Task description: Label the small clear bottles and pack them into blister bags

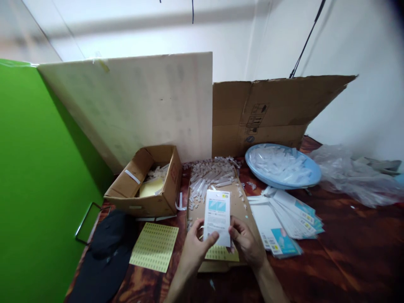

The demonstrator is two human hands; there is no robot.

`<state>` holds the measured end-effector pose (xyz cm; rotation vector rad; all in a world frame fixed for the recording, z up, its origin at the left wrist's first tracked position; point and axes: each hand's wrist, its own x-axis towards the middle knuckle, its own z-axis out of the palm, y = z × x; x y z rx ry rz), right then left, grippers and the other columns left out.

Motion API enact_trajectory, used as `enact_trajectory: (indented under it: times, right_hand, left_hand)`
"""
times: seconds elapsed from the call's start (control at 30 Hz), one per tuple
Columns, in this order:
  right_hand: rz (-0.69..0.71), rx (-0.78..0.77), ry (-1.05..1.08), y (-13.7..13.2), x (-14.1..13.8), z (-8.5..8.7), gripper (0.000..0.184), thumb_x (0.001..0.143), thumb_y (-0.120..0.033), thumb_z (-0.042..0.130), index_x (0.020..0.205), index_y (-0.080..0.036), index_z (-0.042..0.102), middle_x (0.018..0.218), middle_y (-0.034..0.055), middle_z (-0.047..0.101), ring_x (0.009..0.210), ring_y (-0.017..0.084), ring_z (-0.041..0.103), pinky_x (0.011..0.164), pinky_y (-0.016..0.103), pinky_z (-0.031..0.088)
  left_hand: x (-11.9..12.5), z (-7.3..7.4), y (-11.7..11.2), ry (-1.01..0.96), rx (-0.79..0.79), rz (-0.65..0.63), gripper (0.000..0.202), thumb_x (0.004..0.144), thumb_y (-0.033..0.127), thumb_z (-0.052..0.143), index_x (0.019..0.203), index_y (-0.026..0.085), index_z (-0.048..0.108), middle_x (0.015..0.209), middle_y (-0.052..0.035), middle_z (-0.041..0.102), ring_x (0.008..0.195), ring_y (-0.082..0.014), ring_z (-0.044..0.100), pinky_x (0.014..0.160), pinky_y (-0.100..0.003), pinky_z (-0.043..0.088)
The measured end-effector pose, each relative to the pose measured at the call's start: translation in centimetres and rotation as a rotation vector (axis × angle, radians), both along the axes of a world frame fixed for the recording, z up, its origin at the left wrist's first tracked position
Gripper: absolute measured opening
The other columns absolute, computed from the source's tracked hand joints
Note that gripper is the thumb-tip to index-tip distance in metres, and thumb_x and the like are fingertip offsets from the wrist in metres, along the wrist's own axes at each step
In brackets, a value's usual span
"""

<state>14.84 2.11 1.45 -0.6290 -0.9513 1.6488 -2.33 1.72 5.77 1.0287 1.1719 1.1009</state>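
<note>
Your left hand (196,243) and right hand (245,242) hold one white packaging card (217,216) between them, above the counter (347,252). The left grip is pinching the card's lower left edge, thumb on the front face. The right grip is pinching the lower right edge, fingers curled around it. The card stands nearly upright, with a blue panel near its top and fine print below; the print is too small to read.

Directly beneath both grips lies a yellow label sheet (221,253) on a flat cardboard pad (235,198). Just beyond the grips, at the far end of that pad, is a heap of small clear plastic pieces (211,172). To the left of the left grip, a second yellow label sheet (154,246) lies flat on the counter, with a black cap (107,248) further left. Beyond that sheet sits an open cardboard box (148,181) holding white scraps.

To the right of the right grip, a fanned stack of matching cards (284,219) rests on the counter. Beyond the stack is a blue bowl (312,176) filled with clear pieces, and crumpled clear plastic film (353,172) lies further right.
</note>
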Motion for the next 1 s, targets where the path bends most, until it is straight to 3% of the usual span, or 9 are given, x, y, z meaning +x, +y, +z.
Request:
enact_trajectory:
  times: [0.2, 0.33, 0.4, 0.5, 0.6, 0.7, 0.83, 0.93, 1.0]
  right_hand:
    - [-0.005, 0.079, -0.134, 0.3, 0.1, 0.2, 0.037, 0.088, -0.047, 0.069, 0.070, -0.020, 0.052, 0.054, -0.0055, 0.054, 0.041, 0.009, 0.050, 0.043, 0.020, 0.036]
    - [-0.058, 0.042, -0.132, 0.8, 1.0, -0.2, 0.036, 0.090, -0.047, 0.067, 0.071, -0.021, 0.051, 0.055, -0.0056, 0.054, 0.042, 0.009, 0.048, 0.042, 0.020, 0.035]
    - [-0.110, 0.012, -0.129, 1.2, 1.5, -0.4, 0.035, 0.091, -0.046, 0.066, 0.072, -0.021, 0.051, 0.057, -0.0058, 0.054, 0.043, 0.009, 0.047, 0.041, 0.020, 0.034]
    - [-0.128, -0.002, -0.135, 1.5, 2.0, -0.5, 0.034, 0.091, -0.046, 0.066, 0.073, -0.021, 0.051, 0.058, -0.0061, 0.054, 0.042, 0.008, 0.047, 0.040, 0.019, 0.033]
    - [-0.046, 0.010, -0.149, 1.4, 2.0, -0.4, 0.036, 0.090, -0.049, 0.066, 0.073, -0.021, 0.050, 0.055, -0.0060, 0.055, 0.041, 0.008, 0.047, 0.041, 0.020, 0.034]
    - [0.052, 0.017, -0.181, 1.4, 1.8, -0.5, 0.040, 0.088, -0.053, 0.067, 0.072, -0.021, 0.050, 0.053, -0.0056, 0.055, 0.042, 0.009, 0.049, 0.043, 0.020, 0.036]
    - [-0.051, -0.031, -0.208, 1.9, 1.2, -0.8, 0.048, 0.076, -0.062, 0.075, 0.092, -0.020, 0.058, 0.076, 0.0001, 0.066, 0.059, 0.015, 0.063, 0.052, 0.025, 0.052]
    - [-0.032, -0.082, -0.287, 2.2, 0.1, -0.4, 0.062, 0.066, -0.053, 0.087, 0.110, -0.019, 0.059, 0.100, 0.0081, 0.072, 0.076, 0.023, 0.070, 0.055, 0.031, 0.059]
    - [0.007, -0.095, -0.294, 2.2, -0.5, 0.1, 0.057, 0.066, -0.045, 0.089, 0.108, -0.016, 0.063, 0.097, 0.0093, 0.074, 0.078, 0.024, 0.072, 0.057, 0.030, 0.059]
  left_hand:
    - [-1.7, 0.3, 0.9, 0.004, -0.051, 0.029, 0.034, 0.059, 0.037, 0.090, 0.071, 0.014, 0.068, 0.070, -0.0052, 0.074, 0.064, -0.0182, 0.067, 0.060, -0.025, 0.052]
    - [-3.9, 1.1, 1.2, -0.019, -0.065, -0.029, 0.032, 0.064, 0.038, 0.088, 0.067, 0.012, 0.070, 0.057, -0.0036, 0.069, 0.053, -0.0133, 0.062, 0.053, -0.021, 0.048]
    - [-4.3, 1.4, 1.2, -0.028, -0.039, 0.011, 0.032, 0.067, 0.041, 0.086, 0.070, 0.012, 0.071, 0.060, -0.0041, 0.069, 0.058, -0.0142, 0.064, 0.056, -0.021, 0.051]
    - [-4.0, 1.0, 1.2, -0.053, -0.042, 0.117, 0.041, 0.068, 0.048, 0.084, 0.086, 0.013, 0.074, 0.079, -0.0083, 0.074, 0.073, -0.0197, 0.070, 0.063, -0.027, 0.057]
    - [-2.8, -0.2, 1.2, -0.056, -0.086, 0.049, 0.054, 0.064, 0.051, 0.086, 0.099, 0.012, 0.074, 0.096, -0.0134, 0.075, 0.084, -0.0252, 0.071, 0.067, -0.033, 0.059]
    - [-1.7, -1.4, 1.1, -0.073, -0.079, 0.024, 0.040, 0.064, 0.044, 0.087, 0.086, 0.013, 0.075, 0.084, -0.0087, 0.075, 0.075, -0.0202, 0.068, 0.064, -0.026, 0.055]
    - [-1.0, -2.0, 0.9, -0.099, -0.024, 0.093, 0.030, 0.067, 0.038, 0.086, 0.073, 0.013, 0.071, 0.069, -0.0030, 0.071, 0.063, -0.0144, 0.063, 0.060, -0.022, 0.049]
    - [-0.9, -2.0, 1.0, -0.030, 0.022, 0.112, 0.029, 0.067, 0.037, 0.086, 0.071, 0.013, 0.070, 0.065, -0.0016, 0.069, 0.061, -0.0139, 0.061, 0.059, -0.021, 0.048]
    - [-1.1, -2.1, 1.0, -0.009, 0.033, 0.099, 0.030, 0.067, 0.037, 0.086, 0.069, 0.013, 0.069, 0.062, -0.0009, 0.068, 0.058, -0.0138, 0.060, 0.058, -0.022, 0.047]
